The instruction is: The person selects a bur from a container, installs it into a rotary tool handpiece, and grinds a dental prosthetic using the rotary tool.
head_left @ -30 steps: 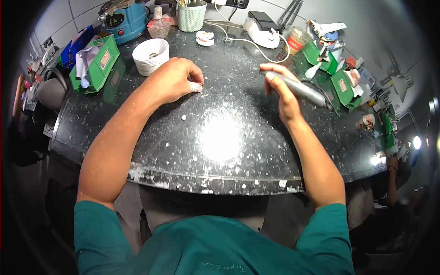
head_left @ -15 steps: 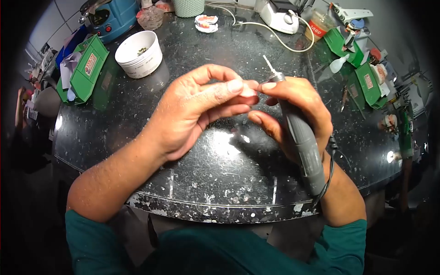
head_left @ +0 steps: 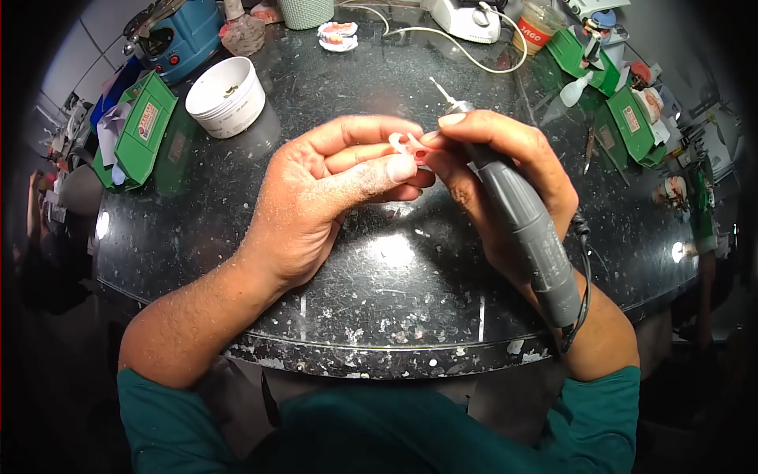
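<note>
Between its thumb and fingers, my left hand [head_left: 308, 193] holds a small pink partial denture [head_left: 415, 150], partly covered by the fingertips. White dust coats that thumb and wrist. A dark grey rotary handpiece [head_left: 525, 213] lies in the grip of my right hand [head_left: 513, 170], its thin bur [head_left: 439, 88] pointing up and away to the left, apart from the denture. The right thumb and fingertip also meet the denture's right side. A black cord runs from the handpiece's lower end along the right forearm.
A white tub [head_left: 227, 99] stands at the back left, beside a green bin [head_left: 146, 130]. Toothed models [head_left: 338, 36] sit at the back, near a white device [head_left: 466, 20] with a cable. Further green bins [head_left: 636, 126] and a plastic cup [head_left: 534, 30] are at the right.
The pink denture has turned into clearer view between the fingertips. My right thumb and fingertip have closed in on it, and the handpiece has tilted further left at its tip.
</note>
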{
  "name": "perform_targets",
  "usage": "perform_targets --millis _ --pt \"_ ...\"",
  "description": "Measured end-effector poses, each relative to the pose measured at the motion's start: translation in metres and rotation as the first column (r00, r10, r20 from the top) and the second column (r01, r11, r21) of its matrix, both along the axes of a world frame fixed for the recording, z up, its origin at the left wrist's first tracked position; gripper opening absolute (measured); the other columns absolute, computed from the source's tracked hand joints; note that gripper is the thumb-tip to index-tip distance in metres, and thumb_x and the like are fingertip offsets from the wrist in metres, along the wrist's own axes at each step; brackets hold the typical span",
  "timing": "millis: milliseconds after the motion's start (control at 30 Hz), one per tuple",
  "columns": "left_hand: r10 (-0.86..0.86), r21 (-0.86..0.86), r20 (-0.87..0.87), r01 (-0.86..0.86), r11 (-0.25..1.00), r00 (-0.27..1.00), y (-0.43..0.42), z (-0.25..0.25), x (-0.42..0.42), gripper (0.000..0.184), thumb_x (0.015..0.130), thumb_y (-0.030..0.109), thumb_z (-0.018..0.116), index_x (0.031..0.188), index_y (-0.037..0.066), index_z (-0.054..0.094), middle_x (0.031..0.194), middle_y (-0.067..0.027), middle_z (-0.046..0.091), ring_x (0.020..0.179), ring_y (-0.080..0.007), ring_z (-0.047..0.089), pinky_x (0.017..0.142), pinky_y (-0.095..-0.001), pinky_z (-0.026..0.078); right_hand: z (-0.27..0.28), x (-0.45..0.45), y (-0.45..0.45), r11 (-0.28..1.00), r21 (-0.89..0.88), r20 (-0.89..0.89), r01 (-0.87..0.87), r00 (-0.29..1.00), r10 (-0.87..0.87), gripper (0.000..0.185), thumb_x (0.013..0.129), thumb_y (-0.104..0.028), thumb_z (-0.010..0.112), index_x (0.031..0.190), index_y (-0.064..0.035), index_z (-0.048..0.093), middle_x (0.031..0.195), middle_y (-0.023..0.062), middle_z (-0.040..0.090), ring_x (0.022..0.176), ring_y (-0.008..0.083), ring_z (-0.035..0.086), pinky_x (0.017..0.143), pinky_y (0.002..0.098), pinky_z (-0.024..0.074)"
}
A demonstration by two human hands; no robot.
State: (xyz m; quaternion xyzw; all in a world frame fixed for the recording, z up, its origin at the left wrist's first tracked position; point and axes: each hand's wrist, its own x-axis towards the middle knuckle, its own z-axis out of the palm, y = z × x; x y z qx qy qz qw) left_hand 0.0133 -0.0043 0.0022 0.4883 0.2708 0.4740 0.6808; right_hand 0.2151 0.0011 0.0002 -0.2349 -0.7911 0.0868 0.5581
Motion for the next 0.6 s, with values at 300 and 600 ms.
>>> perform_targets --millis 300,600 --pt "0.079 0.173 0.005 -0.078 0.982 0.997 0.001 0.0 0.0 0.025 0.09 0.0 0.068 0.115 -0.003 0.064 0.108 -0.0158 0.071 0.095 -0.0178 0.069 0.085 -0.0292 0.056 0.017 0.003 -0.015 0.999 -0.022 0.082 0.034 0.996 -0.032 0.036 0.084 -0.007 0.071 0.119 0.0005 0.062 0.105 0.0143 0.064 0.096 0.0227 0.064 0.09 0.0349 0.0516" --pt "0.326 0.428 -0.169 -0.229 0.875 0.93 0.012 -0.007 -0.002 0.012 0.095 -0.001 0.06 0.107 0.0 0.059 0.106 -0.0096 0.069 0.101 -0.0123 0.064 0.091 -0.0252 0.05 0.009 -0.004 -0.015 0.985 0.023 0.052 -0.169 0.984 0.168 0.037 0.093 -0.019 0.068 0.121 0.0035 0.058 0.112 0.019 0.066 0.103 0.0297 0.066 0.093 0.0402 0.0521"
